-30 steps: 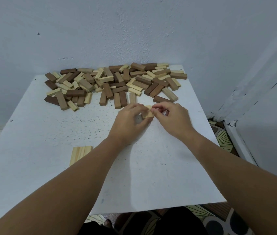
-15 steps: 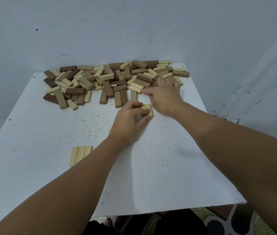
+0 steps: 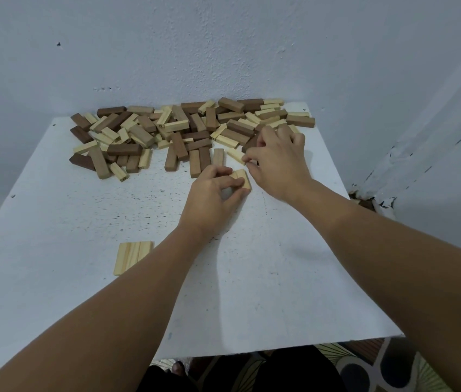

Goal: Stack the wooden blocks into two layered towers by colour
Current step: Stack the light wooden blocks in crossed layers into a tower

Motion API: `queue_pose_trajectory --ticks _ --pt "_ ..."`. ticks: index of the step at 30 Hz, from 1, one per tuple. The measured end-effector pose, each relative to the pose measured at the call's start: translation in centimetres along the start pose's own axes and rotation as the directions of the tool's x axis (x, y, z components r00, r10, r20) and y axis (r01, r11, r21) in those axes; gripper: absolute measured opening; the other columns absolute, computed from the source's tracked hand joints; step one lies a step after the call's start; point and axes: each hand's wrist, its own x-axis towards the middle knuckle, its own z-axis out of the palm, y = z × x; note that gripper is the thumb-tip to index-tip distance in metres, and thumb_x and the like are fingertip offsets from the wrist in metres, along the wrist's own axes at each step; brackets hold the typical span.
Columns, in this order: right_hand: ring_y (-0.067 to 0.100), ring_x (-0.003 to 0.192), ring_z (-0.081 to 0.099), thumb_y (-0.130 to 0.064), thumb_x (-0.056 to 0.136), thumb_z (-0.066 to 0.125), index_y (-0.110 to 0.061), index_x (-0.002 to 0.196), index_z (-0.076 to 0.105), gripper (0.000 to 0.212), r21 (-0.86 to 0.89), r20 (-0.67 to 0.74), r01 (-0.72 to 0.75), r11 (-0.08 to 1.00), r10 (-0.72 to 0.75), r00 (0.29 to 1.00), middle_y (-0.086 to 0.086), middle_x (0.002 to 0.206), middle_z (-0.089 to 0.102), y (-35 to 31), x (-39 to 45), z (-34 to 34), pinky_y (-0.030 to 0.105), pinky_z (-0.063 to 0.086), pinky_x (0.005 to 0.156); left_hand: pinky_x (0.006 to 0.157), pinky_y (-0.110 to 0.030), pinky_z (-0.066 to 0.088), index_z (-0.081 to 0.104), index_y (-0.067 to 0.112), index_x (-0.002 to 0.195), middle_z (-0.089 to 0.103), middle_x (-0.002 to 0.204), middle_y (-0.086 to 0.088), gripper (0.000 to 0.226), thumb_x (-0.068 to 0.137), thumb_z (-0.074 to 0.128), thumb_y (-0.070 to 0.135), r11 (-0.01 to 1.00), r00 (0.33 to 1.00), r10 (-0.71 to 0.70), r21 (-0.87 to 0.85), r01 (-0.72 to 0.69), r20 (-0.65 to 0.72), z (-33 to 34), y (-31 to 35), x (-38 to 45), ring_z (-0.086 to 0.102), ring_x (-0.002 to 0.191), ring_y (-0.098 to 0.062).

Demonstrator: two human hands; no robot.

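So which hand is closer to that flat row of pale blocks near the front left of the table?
Left. The left hand is up-right of the flat row, gripping pale blocks; the right hand is farther, at the pile.

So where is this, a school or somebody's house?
Probably a room in a home: a low white table pushed into a corner of painted walls, with a patterned mat on the floor.

The right hand (image 3: pixel 275 162) is drawing back from the block pile (image 3: pixel 184 131), pinching a pale block (image 3: pixel 236 155) at its edge.
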Motion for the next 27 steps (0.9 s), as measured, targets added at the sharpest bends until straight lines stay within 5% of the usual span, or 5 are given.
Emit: queue_pose_trajectory --ticks 9,19,22,27 --pt "0.013 0.113 0.047 -0.036 0.093 0.071 -0.034 0.087 0.075 0.007 0.151 -0.089 -0.049 0.987 0.063 0.994 -0.013 0.107 0.059 0.5 -4.7 0.4 0.032 0.014 0.085 0.09 0.006 0.029 0.081 0.018 0.112 0.06 0.123 0.006 0.023 0.091 0.08 0.028 0.999 0.999 -0.04 -0.014 0.04 -0.012 -0.1 0.5 -0.3 0.053 0.11 0.0" --pt "0.003 0.098 0.052 -0.039 0.096 0.068 -0.037 0.116 0.068 0.02 0.44 0.054 -0.132 0.888 0.12 0.991 -0.021 0.1 0.069 0.6 -6.1 0.2 0.036 0.024 0.096 0.099 -0.005 0.036 0.076 0.02 0.124 0.059 0.14 0.004 0.039 0.085 0.078 0.022 0.999 0.998 -0.017 -0.029 0.019 0.056 -1.0 1.7 -0.6 0.054 0.128 -0.004" --pt "0.003 0.092 0.055 -0.034 0.097 0.068 -0.038 0.128 0.065 0.031 0.489 0.093 -0.173 0.855 0.146 0.985 -0.018 0.104 0.067 1.3 -5.7 0.0 0.036 0.027 0.096 0.096 -0.022 0.046 0.063 0.021 0.136 0.052 0.129 0.002 0.056 0.084 0.08 0.035 0.998 0.998 -0.062 -0.018 0.062 -0.012 -1.0 2.5 -0.8 0.054 0.118 -0.011" --pt "0.007 0.104 0.058 -0.028 0.099 0.067 -0.039 0.143 0.055 0.046 0.509 0.203 -0.23 0.829 0.143 0.969 -0.02 0.123 0.066 1.3 -4.6 -0.2 0.04 0.03 0.106 0.088 -0.03 0.048 0.049 0.022 0.138 0.051 0.124 0.001 0.081 0.077 0.08 0.065 0.962 0.965 -0.256 0.112 0.249 0.057 -0.6 3.5 0.1 0.053 0.112 -0.016"
